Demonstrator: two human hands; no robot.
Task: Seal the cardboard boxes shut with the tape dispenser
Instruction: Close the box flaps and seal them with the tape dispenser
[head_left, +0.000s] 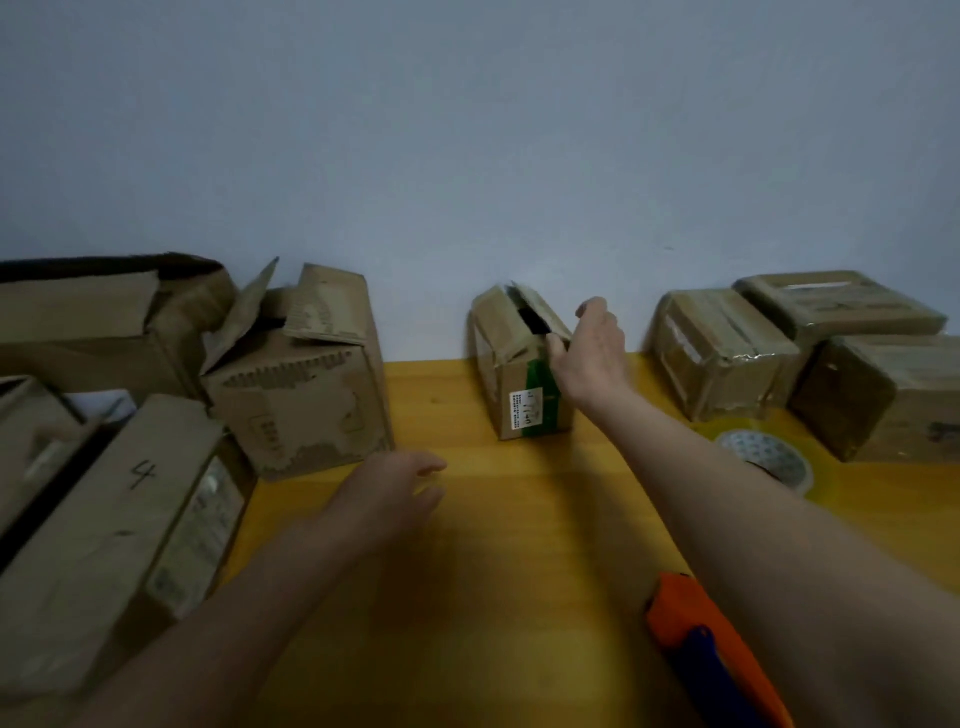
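So far: some boxes are taped, some are not.
Done: three brown cardboard boxes wrapped in shiny tape (722, 353) sit at the right of the yellow wooden table (493, 545).
Left to do: the small brown cardboard box with a green strip (519, 374) by the wall has its top flaps open; the bigger torn cardboard box (301, 384) at left is open too.
Right hand (592, 353): its grip is curled on the small box's top edge.
Left hand (395, 488): fingers loose, holding nothing (a bit blurry).
Orange and blue tape dispenser (711, 649): lying on the table near the right arm, in nobody's hand.
Clear tape roll (769, 457): flat on the table by the taped boxes.
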